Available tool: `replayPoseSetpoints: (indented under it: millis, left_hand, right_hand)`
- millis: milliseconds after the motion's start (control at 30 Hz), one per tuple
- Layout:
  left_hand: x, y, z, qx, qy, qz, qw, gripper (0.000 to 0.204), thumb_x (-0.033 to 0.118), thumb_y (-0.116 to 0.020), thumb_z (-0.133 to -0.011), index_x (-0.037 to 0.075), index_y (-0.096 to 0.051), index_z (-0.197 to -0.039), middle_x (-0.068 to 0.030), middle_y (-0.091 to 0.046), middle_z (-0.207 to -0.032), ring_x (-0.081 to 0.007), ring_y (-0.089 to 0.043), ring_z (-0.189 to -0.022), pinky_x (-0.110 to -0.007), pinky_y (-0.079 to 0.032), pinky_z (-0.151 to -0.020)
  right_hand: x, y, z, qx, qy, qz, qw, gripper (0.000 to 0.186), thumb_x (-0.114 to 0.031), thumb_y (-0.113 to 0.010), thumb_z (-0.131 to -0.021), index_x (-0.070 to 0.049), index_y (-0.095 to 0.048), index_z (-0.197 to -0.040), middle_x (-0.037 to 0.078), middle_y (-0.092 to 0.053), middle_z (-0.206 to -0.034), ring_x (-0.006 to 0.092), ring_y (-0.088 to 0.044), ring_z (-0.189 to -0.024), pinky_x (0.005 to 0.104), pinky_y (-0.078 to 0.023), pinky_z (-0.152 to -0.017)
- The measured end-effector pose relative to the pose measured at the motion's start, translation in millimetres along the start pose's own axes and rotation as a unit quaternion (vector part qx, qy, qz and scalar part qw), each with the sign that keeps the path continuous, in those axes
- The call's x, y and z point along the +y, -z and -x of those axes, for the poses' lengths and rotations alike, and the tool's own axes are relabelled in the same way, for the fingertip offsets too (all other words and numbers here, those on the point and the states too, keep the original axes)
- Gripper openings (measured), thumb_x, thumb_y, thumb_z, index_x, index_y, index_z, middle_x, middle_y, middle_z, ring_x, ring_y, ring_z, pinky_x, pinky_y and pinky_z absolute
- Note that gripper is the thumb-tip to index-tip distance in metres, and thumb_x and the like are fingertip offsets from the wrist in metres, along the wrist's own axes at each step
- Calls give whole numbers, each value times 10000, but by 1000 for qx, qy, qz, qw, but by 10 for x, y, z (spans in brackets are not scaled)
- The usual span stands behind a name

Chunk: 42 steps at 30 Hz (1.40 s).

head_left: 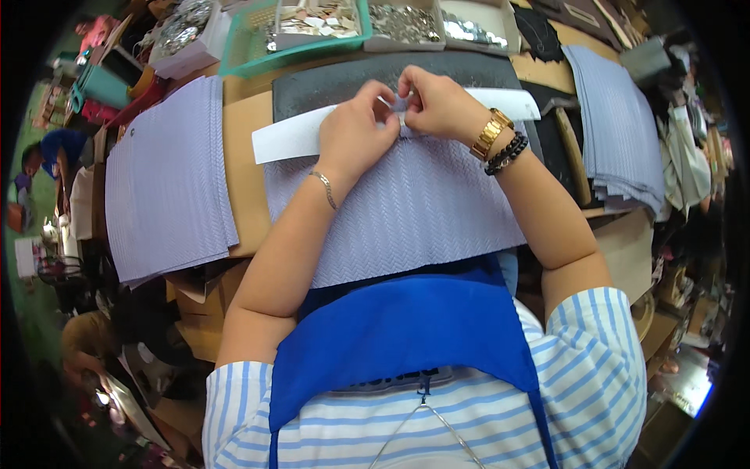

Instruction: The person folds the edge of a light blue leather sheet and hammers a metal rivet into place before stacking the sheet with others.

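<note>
A lavender panel with a woven zigzag texture (414, 211) lies flat in front of me, its near edge against my blue apron. Across its far part runs a white strip (291, 138), passing beneath both hands. My left hand (359, 129) is curled at the panel's far edge, with thumb and fingertips bent inward. Close beside it, my right hand (444, 103) pinches at the same spot, fingertips down. Between the two hands shows a small pale bit, too covered by fingers to name. Under the far edge lies a dark grey board (328, 82).
Stacks of similar lavender panels stand at left (168, 187) and right (617, 125). A hammer (570, 148) lies right of the board. Along the back are a green tray (242, 47) and a white box of small metal parts (402, 27). Other people work at far left.
</note>
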State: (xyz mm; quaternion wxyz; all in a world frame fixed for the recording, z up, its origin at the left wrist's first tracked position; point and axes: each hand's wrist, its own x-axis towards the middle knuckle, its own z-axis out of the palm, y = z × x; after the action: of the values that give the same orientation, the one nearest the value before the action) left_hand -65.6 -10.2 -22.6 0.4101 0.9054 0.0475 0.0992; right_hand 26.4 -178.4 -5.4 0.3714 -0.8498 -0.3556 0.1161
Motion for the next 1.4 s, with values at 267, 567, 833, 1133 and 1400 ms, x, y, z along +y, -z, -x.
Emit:
replayPoseSetpoints:
  millis: [267, 567, 833, 1133, 1400]
  left_hand:
    - [-262, 27, 39, 46, -161, -34, 985, 114, 266, -746, -854, 190, -807, -912, -47, -710, -937, -280, -698, -834, -412, -563, -743]
    - [-198, -330, -138, 41, -207, -32, 977, 108, 317, -729, -814, 243, -800, -851, -8, -716, -888, -240, -719, -864, -440, -553, -731]
    - [-337, -275, 6, 69, -150, -35, 986, 116, 331, -732, -811, 248, -804, -848, -14, -727, -896, -231, -722, -857, -426, -547, -730]
    - [-278, -204, -30, 35, -171, -30, 984, 127, 316, -721, -839, 225, -799, -879, -37, -722, -923, -259, -719, -901, -433, -553, -784]
    - [-226, 3, 29, 32, -153, -42, 987, 153, 286, -732, -884, 143, -779, -914, -76, -691, -907, -316, -683, -842, -449, -539, -753]
  right_hand:
    - [69, 594, -727, 36, 27, 180, 983, 344, -289, -775, -854, -35, -712, -1078, 170, -753, -989, 322, -731, -923, 413, -572, -836]
    - [2730, 2273, -1438, -57, -90, 427, 898, 400, -189, -599, -933, -23, -683, -1287, 250, -741, -1115, 419, -716, -1039, 469, -548, -902]
    - [2776, 1664, -1618, 9, -3, 319, 948, 251, -148, -695, -942, 1, -734, -1140, 167, -766, -962, 241, -737, -838, 361, -557, -790]
    - [2232, 1914, -996, 124, 5, 254, 959, 306, -199, -678, -1005, -36, -701, -1262, 119, -762, -1009, 169, -712, -899, 306, -548, -810]
    - [1171, 1221, -640, 188, -32, 192, 963, 288, -274, -666, -994, -73, -735, -1188, 129, -765, -1113, 257, -730, -1038, 362, -551, -910]
